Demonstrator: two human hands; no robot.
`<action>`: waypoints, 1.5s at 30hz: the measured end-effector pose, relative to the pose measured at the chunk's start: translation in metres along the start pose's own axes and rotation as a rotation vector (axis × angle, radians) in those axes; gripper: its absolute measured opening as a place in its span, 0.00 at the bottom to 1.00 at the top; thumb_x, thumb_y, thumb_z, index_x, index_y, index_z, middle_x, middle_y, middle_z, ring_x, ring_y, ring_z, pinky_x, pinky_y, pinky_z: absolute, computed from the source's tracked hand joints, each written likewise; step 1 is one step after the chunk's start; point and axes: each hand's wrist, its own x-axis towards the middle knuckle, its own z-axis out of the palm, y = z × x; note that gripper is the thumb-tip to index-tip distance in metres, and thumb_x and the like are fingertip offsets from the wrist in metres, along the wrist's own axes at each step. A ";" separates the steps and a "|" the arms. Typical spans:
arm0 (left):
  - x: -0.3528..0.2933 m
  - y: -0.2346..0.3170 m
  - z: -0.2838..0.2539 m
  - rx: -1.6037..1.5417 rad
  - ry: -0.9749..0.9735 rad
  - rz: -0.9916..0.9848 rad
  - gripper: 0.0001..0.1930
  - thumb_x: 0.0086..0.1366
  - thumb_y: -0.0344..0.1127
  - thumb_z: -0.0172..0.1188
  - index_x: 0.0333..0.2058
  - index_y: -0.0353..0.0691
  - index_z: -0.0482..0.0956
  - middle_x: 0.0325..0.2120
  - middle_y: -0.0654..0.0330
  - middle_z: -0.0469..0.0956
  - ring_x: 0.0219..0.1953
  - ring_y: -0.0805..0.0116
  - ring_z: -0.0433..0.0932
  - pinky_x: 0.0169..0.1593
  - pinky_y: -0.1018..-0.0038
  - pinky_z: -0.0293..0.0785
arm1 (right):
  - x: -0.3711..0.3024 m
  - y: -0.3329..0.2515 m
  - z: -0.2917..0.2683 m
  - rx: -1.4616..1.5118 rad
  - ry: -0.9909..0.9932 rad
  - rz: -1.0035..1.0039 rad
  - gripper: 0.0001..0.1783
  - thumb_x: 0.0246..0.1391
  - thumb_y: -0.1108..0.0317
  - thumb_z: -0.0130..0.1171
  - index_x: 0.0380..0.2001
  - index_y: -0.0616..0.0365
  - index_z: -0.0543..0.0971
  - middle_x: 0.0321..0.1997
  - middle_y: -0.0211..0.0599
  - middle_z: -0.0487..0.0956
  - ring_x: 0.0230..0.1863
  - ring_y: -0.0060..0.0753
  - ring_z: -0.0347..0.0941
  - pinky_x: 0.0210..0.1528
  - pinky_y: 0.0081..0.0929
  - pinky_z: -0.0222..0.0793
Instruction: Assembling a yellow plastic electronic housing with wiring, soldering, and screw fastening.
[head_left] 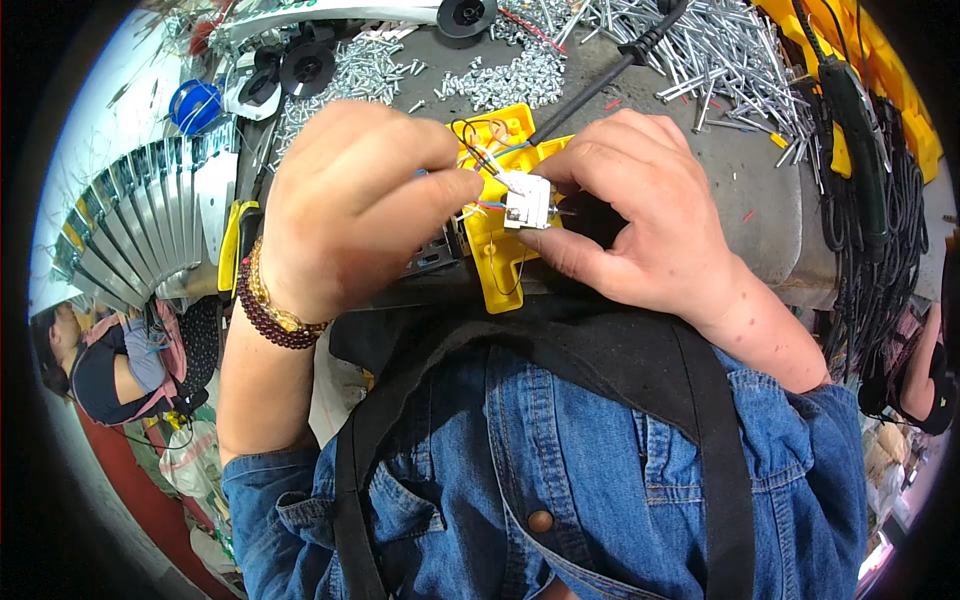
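Between the thumb and fingers of my right hand [640, 205] is a small white switch block [529, 202], with thin red, blue and black wires running to it. My left hand [370, 205] is closed in a pinch at these wires, left of the block; what lies between its fingertips is hidden. Beneath both hands rests an open yellow plastic housing [492, 268] with more wires inside. A thick black cable [590, 95] enters the housing from the upper right.
Loose screws [505, 80] and a heap of long bolts [700, 50] cover the far bench. Fanned metal strips [150, 215] and a blue spool [195, 107] are at the left. Bundled black cables [870, 240] hang at the right beside yellow parts [905, 90]. Other people sit on both sides.
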 end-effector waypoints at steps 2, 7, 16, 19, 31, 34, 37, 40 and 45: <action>0.001 0.005 0.002 -0.017 -0.047 0.025 0.10 0.47 0.26 0.66 0.31 0.44 0.81 0.35 0.62 0.82 0.30 0.62 0.79 0.34 0.67 0.72 | 0.001 -0.001 0.001 -0.005 0.011 -0.009 0.17 0.37 0.59 0.71 0.32 0.53 0.80 0.31 0.31 0.76 0.36 0.39 0.73 0.42 0.37 0.64; -0.007 0.001 0.013 -0.166 -0.053 -0.030 0.09 0.49 0.25 0.65 0.31 0.42 0.79 0.36 0.60 0.83 0.30 0.59 0.80 0.34 0.66 0.73 | 0.001 -0.003 0.001 -0.013 0.015 -0.013 0.17 0.37 0.59 0.71 0.32 0.52 0.79 0.31 0.32 0.76 0.37 0.40 0.72 0.42 0.37 0.64; -0.001 -0.006 0.006 -0.300 -0.032 -0.039 0.09 0.51 0.24 0.67 0.31 0.41 0.78 0.30 0.60 0.83 0.32 0.59 0.81 0.36 0.67 0.71 | 0.000 -0.001 0.000 -0.011 -0.054 0.010 0.18 0.39 0.59 0.71 0.33 0.53 0.79 0.32 0.32 0.75 0.37 0.40 0.71 0.42 0.38 0.63; -0.002 -0.004 0.004 -0.322 -0.050 -0.055 0.09 0.51 0.26 0.70 0.30 0.42 0.79 0.29 0.61 0.82 0.32 0.60 0.81 0.37 0.66 0.72 | 0.001 -0.002 0.000 -0.015 -0.048 -0.003 0.18 0.40 0.58 0.71 0.33 0.53 0.79 0.32 0.31 0.75 0.37 0.40 0.71 0.41 0.37 0.62; 0.009 0.025 -0.009 -0.040 -0.116 -0.040 0.08 0.49 0.30 0.64 0.31 0.41 0.79 0.31 0.60 0.79 0.35 0.59 0.79 0.37 0.66 0.74 | 0.002 -0.004 0.000 -0.020 -0.047 0.005 0.17 0.40 0.58 0.71 0.32 0.52 0.79 0.31 0.30 0.74 0.37 0.38 0.71 0.42 0.36 0.62; 0.007 0.029 -0.004 -0.025 -0.070 -0.007 0.09 0.49 0.32 0.63 0.32 0.41 0.79 0.32 0.60 0.80 0.34 0.59 0.78 0.38 0.65 0.74 | 0.002 -0.005 0.000 -0.036 -0.020 -0.009 0.17 0.39 0.58 0.71 0.32 0.51 0.79 0.31 0.30 0.73 0.37 0.38 0.71 0.43 0.36 0.62; 0.001 0.018 0.000 -0.056 -0.061 -0.041 0.09 0.49 0.31 0.63 0.32 0.41 0.79 0.32 0.61 0.80 0.34 0.59 0.78 0.39 0.65 0.74 | 0.001 -0.005 -0.001 -0.032 -0.056 -0.018 0.20 0.35 0.64 0.73 0.35 0.55 0.80 0.33 0.32 0.77 0.37 0.39 0.72 0.42 0.33 0.61; -0.003 0.014 0.004 -0.072 -0.036 -0.060 0.08 0.49 0.30 0.63 0.31 0.41 0.79 0.31 0.61 0.81 0.34 0.59 0.78 0.40 0.65 0.74 | 0.001 -0.006 0.001 -0.029 -0.034 -0.018 0.19 0.34 0.65 0.74 0.34 0.54 0.80 0.33 0.31 0.76 0.37 0.38 0.72 0.42 0.32 0.61; 0.004 0.024 -0.002 -0.065 -0.049 -0.045 0.08 0.47 0.27 0.64 0.29 0.41 0.79 0.31 0.60 0.81 0.33 0.58 0.78 0.40 0.65 0.74 | 0.002 -0.009 -0.002 -0.029 -0.050 -0.002 0.19 0.34 0.64 0.73 0.33 0.53 0.80 0.32 0.31 0.75 0.36 0.38 0.72 0.41 0.33 0.61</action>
